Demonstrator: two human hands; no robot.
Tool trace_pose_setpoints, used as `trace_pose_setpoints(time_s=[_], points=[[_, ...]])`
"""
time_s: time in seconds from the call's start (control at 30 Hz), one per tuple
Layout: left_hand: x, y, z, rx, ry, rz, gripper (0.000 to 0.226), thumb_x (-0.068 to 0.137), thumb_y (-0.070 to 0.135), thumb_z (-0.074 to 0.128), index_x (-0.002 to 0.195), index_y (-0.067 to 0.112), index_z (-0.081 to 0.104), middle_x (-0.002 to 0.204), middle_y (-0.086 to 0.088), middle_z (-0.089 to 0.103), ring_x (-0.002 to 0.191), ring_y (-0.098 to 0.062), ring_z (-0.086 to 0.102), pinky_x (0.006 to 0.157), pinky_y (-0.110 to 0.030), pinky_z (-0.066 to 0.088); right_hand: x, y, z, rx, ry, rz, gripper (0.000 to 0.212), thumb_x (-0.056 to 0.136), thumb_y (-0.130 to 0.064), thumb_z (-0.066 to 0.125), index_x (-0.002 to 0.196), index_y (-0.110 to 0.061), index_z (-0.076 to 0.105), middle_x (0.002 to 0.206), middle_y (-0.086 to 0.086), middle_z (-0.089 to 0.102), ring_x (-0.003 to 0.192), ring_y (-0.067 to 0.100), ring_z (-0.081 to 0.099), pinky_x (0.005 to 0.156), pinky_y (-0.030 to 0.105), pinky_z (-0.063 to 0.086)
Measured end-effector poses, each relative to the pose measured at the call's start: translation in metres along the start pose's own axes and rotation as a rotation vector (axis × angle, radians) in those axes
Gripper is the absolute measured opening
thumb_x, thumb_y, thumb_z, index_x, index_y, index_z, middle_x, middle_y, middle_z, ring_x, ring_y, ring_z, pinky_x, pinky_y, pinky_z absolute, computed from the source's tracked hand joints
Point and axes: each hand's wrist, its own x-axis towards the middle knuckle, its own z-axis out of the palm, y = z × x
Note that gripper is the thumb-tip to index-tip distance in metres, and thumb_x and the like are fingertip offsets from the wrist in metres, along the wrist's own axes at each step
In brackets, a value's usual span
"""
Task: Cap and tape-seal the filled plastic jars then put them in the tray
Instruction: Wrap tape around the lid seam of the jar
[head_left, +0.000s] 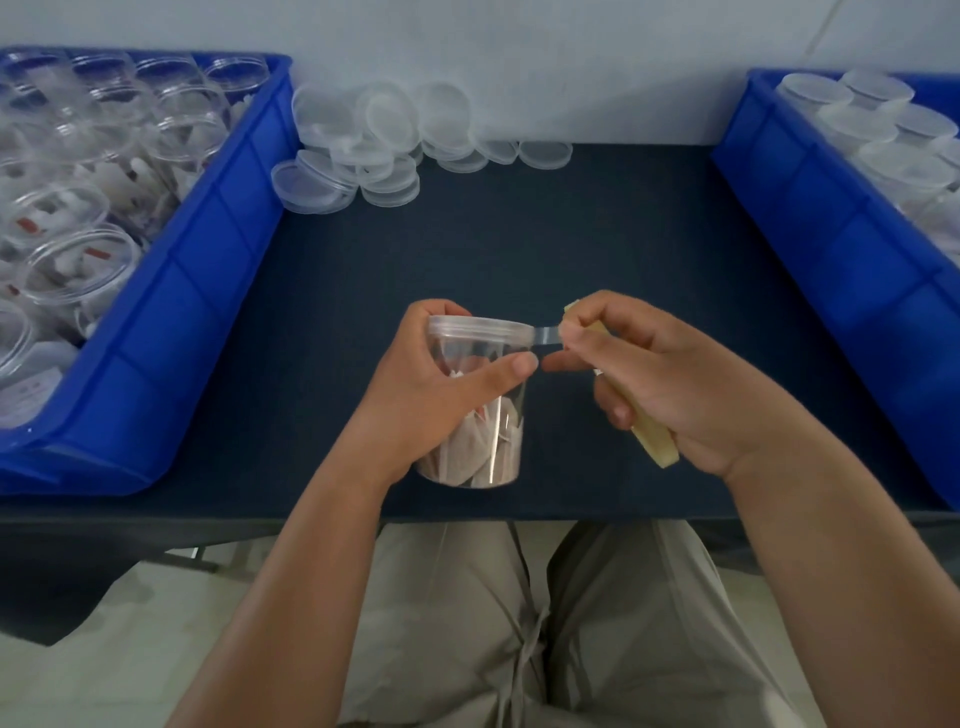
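Table top (493, 249): dark navy cloth, running from me up to the wall.
Wall (519, 47): pale and plain, just behind the table's far edge.
My trousers (441, 623): light beige, thighs passing under the near edge.
Drawstring (525, 644): same beige, knotted, lying between my thighs.
Floor (62, 686): pale, lower left beside my leg.

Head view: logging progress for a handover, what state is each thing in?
jar: filled, capped, gripped by left hand.
tape roll: held in right hand.
tape strip: stretched between jar and tape roll.
loose lids: piled, unused.
left tray jars: uncapped.
right tray jars: capped.
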Motion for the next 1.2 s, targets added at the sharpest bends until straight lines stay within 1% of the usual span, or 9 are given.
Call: trace_pose_setpoints(time_s=[0.13,0.3,0.4,0.57,0.73,0.87,0.93,1.1,1.2], points=[[-0.003,0.001,0.004,-0.002,0.037,0.029,0.079,0.048,0.082,0.084,0.112,0.049,0.05,0.105,0.031,0.066,0.092,0.002,0.072,0.068,-0.017,0.058,0.001,-0.002,0.008,0.048,-0.015,0.031,0.023,0.101,-0.058,0.063,0.097,-0.037,0.07,0.117,-0.002,0.079,0.059,0.011,0.048,0.063,0.029,0.047],[-0.004,-0.004,0.009,-0.004,0.096,0.063,0.088,0.042,0.088,0.085,0.114,0.051,0.05,0.112,0.012,0.07,0.099,-0.007,0.073,0.078,-0.032,0.062,-0.001,-0.004,0.015,0.115,0.031,0.048,0.021,0.105,-0.05,0.063,0.091,-0.036,0.07,0.109,-0.004,0.08,0.059,0.011,0.049,0.064,0.03,0.045],[-0.004,-0.005,0.009,-0.01,0.114,0.076,0.082,0.048,0.081,0.086,0.114,0.049,0.05,0.111,0.014,0.068,0.097,-0.004,0.072,0.075,-0.029,0.06,-0.005,-0.006,0.015,0.213,-0.028,0.057,0.021,0.106,-0.047,0.062,0.091,-0.035,0.07,0.114,-0.004,0.08,0.059,0.01,0.049,0.063,0.027,0.046],[-0.005,-0.004,0.008,-0.04,0.125,0.077,0.076,0.054,0.08,0.084,0.114,0.047,0.051,0.107,0.026,0.065,0.096,-0.003,0.072,0.073,-0.029,0.062,-0.008,-0.006,0.015,0.267,-0.052,0.063,0.019,0.105,-0.047,0.063,0.094,-0.032,0.069,0.122,-0.001,0.079,0.058,0.009,0.048,0.068,0.031,0.047],[-0.006,-0.003,0.009,-0.08,0.146,0.076,0.072,0.057,0.077,0.085,0.113,0.044,0.054,0.106,0.021,0.069,0.095,-0.007,0.074,0.071,-0.029,0.063,-0.009,-0.006,0.016,0.29,-0.052,0.056,0.02,0.106,-0.045,0.062,0.09,-0.034,0.067,0.123,0.001,0.079,0.056,0.01,0.046,0.065,0.028,0.046],[-0.008,-0.002,0.008,-0.128,0.144,0.067,0.069,0.059,0.075,0.084,0.112,0.042,0.055,0.103,0.026,0.069,0.09,-0.001,0.073,0.065,-0.019,0.058,-0.009,-0.005,0.017,0.274,-0.055,0.055,0.019,0.105,-0.047,0.062,0.094,-0.032,0.066,0.123,0.0,0.079,0.056,0.011,0.046,0.068,0.03,0.046],[-0.008,-0.002,0.008,-0.14,0.143,0.074,0.066,0.062,0.073,0.084,0.112,0.041,0.056,0.102,0.025,0.07,0.088,-0.001,0.073,0.064,-0.019,0.058,-0.009,-0.005,0.018,0.257,-0.046,0.051,0.019,0.105,-0.047,0.063,0.095,-0.031,0.066,0.121,-0.001,0.079,0.055,0.01,0.046,0.068,0.03,0.046],[-0.008,-0.005,0.005,-0.15,0.15,0.079,0.06,0.059,0.079,0.085,0.104,0.051,0.059,0.105,0.017,0.071,0.094,-0.007,0.074,0.068,-0.021,0.059,-0.008,-0.007,0.022,0.206,-0.022,0.047,0.019,0.105,-0.047,0.064,0.092,-0.033,0.068,0.117,-0.003,0.08,0.057,0.011,0.048,0.068,0.032,0.046],[-0.007,-0.007,0.005,-0.136,0.159,0.077,0.047,0.064,0.072,0.084,0.101,0.055,0.059,0.107,0.018,0.071,0.095,-0.007,0.074,0.068,-0.02,0.059,-0.008,-0.007,0.024,0.178,-0.014,0.048,0.02,0.105,-0.048,0.064,0.088,-0.038,0.069,0.115,-0.004,0.08,0.058,0.011,0.049,0.069,0.033,0.047]])
